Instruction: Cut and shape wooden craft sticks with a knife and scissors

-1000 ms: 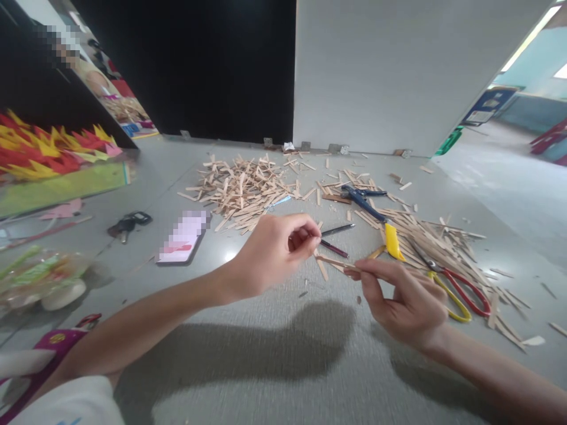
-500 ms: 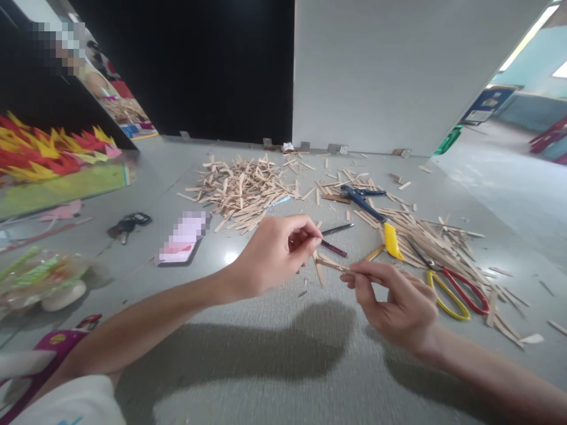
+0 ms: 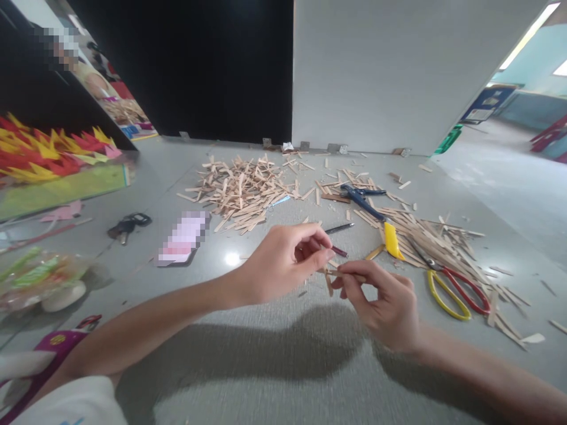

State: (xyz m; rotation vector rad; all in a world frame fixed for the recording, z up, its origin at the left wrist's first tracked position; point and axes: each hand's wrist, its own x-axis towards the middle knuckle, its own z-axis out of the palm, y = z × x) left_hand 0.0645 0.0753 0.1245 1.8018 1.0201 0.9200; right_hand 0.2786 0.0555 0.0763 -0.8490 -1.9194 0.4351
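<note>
My left hand (image 3: 281, 262) is closed in a pinch at the middle of the view, on the upper end of a thin wooden strip (image 3: 329, 285) that hangs at a slant. Fingers of my right hand (image 3: 383, 304) pinch a second wooden strip (image 3: 358, 277), whose left end meets the first one; whether the two are joined, I cannot tell. Just behind the fingertips lie a black pen (image 3: 340, 228) and a dark red pen (image 3: 339, 251). To the right are a box cutter with a yellow end (image 3: 392, 239) and scissors with red and yellow handles (image 3: 463, 292).
A heap of short wooden pieces (image 3: 239, 192) lies at the back, with long strips (image 3: 411, 230) on the right. Left are a phone (image 3: 182, 239), keys (image 3: 128, 227), a plastic bag (image 3: 44, 274) and red-yellow folded paper (image 3: 53, 147). Upright boards (image 3: 367, 77) stand behind. Another person appears far left.
My right hand has moved left, bringing its strip closer to my left fingers. My left hand has shifted slightly right and down. The things on the table lie as before.
</note>
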